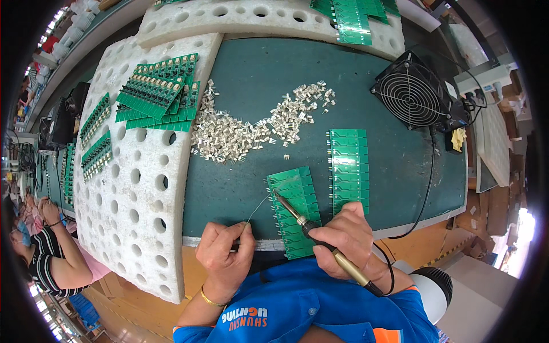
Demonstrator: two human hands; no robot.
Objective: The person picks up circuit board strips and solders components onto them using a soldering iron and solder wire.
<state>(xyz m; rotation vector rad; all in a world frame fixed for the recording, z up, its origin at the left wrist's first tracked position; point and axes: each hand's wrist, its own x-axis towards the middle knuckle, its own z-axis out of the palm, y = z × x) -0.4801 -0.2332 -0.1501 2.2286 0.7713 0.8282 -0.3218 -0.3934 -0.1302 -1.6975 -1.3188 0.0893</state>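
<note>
My right hand (346, 237) is closed round the handle of a soldering iron (342, 260). The iron's tip meets the left edge of a green circuit board panel (296, 208), where a row of pins sticks out. Between thumb and fingers, my left hand (226, 251) pinches a thin solder wire (257, 207), whose far end reaches the same edge near the tip. The panel lies tilted at the table's front edge. Just right of it lies a second green panel (349, 166), also with pins along its left side.
A heap of small white connectors (229, 137) spreads across the green table (274, 63). Populated boards (157, 94) rest on a white foam sheet (123, 214) with holes, at left. More boards (351, 23) lie on another foam sheet at the back. A black fan (409, 94) with a cable stands right. Another person (54, 251) sits at far left.
</note>
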